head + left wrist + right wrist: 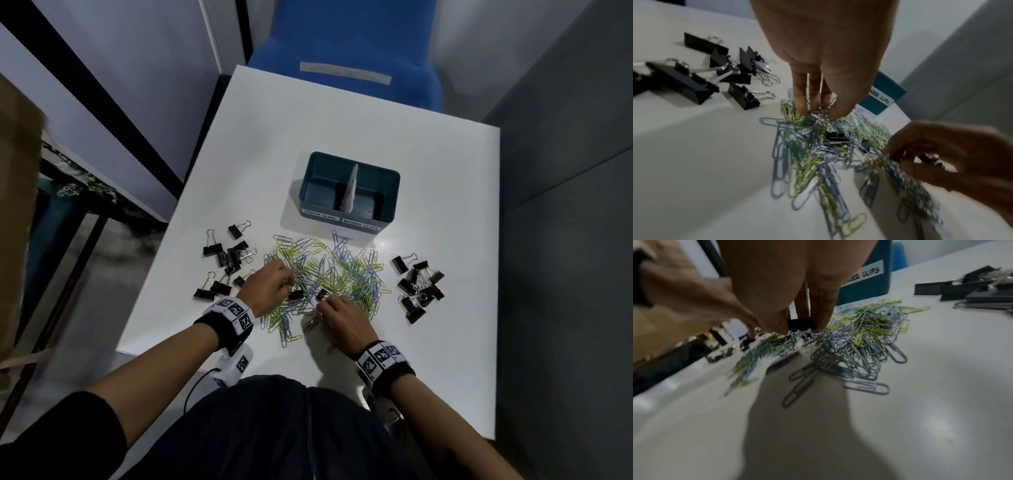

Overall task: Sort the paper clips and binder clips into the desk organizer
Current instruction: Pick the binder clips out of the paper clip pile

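A heap of blue, green and yellow paper clips (335, 277) lies in the middle of the white table (428, 359). My left hand (274, 284) reaches down into its left side, fingertips and thumb pinching a tuft of paper clips (818, 113). My right hand (337, 313) is at the near edge of the heap and pinches a small black binder clip (801, 323) between thumb and fingers. Another black binder clip (835, 135) sits buried in the heap between the hands. The teal organizer (390, 192) stands behind, with a white divider and two labelled compartments that look bare.
Several black binder clips (226, 260) lie left of the heap, and another cluster of binder clips (418, 284) lies to its right. A blue chair (346, 44) stands beyond the far table edge. The table's left edge runs close to the left cluster.
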Action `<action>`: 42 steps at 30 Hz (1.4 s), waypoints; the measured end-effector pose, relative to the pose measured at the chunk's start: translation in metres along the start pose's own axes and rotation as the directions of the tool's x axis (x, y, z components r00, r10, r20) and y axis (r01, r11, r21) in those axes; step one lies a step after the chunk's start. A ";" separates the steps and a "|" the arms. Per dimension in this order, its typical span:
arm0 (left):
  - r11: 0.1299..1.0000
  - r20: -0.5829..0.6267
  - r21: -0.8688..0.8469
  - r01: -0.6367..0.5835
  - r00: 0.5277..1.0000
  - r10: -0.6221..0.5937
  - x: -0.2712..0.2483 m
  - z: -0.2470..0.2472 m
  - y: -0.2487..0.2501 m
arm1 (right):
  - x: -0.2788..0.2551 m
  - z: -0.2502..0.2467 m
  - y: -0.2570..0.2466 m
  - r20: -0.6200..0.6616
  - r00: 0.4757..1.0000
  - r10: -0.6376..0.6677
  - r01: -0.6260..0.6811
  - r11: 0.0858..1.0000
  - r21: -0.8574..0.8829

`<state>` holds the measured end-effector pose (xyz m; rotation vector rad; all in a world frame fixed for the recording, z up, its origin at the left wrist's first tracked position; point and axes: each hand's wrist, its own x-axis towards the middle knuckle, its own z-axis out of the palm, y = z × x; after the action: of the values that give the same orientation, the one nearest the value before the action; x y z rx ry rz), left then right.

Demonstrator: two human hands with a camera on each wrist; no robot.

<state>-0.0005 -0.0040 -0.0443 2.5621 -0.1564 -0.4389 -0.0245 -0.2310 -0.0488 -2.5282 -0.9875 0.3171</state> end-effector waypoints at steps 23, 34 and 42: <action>0.994 0.139 0.083 -0.068 0.989 0.056 0.012 0.029 0.039 | -0.004 -0.032 0.038 -0.068 0.765 0.640 -0.441 0.598 0.670; 0.794 0.147 -0.586 0.163 0.985 -0.093 0.012 -0.001 0.011 | -0.009 -0.049 0.039 -0.123 0.737 0.665 -0.402 0.576 0.712; 0.871 0.010 -0.470 0.143 0.988 -0.156 0.007 -0.036 -0.005 | -0.012 -0.059 0.040 -0.203 0.832 0.516 -0.386 0.802 0.455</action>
<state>0.0187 0.0160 -0.0200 2.1028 0.1473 -0.4363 0.0115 -0.2834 -0.0130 -2.3005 -0.1449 0.2057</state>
